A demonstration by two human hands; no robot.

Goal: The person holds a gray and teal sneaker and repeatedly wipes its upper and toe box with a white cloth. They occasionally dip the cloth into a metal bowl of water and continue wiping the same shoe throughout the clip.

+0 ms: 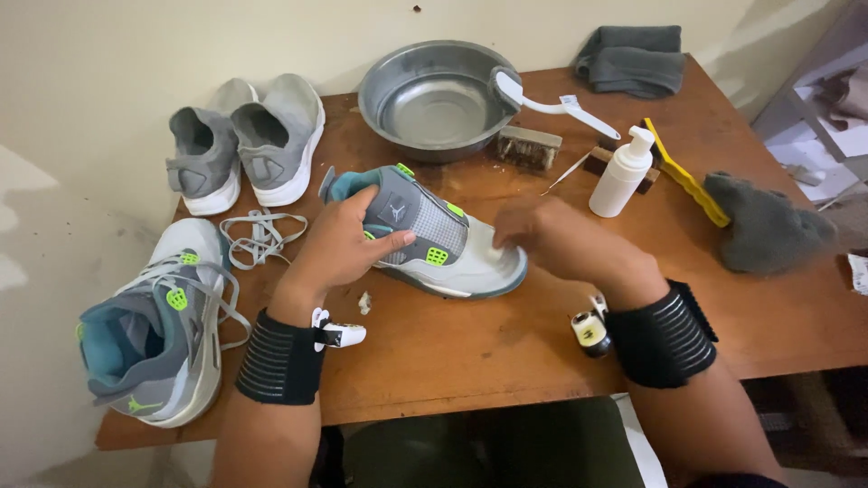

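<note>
A grey high-top sneaker (434,237) with lime green tabs lies in the middle of the wooden table (506,348), toe pointing right. My left hand (339,244) grips its ankle collar and side. My right hand (551,237) is at the toe, fingers pinched together against the toe cap; whether they hold a small cloth I cannot tell. Both wrists wear black bands with small devices clipped on.
The matching sneaker (158,334) stands at the table's left edge beside loose grey laces (260,233). A grey pair (244,140) sits behind. Further back are a metal bowl (434,99), brushes (529,145), a white pump bottle (622,172), a yellow-handled brush (685,176) and grey cloths (768,224).
</note>
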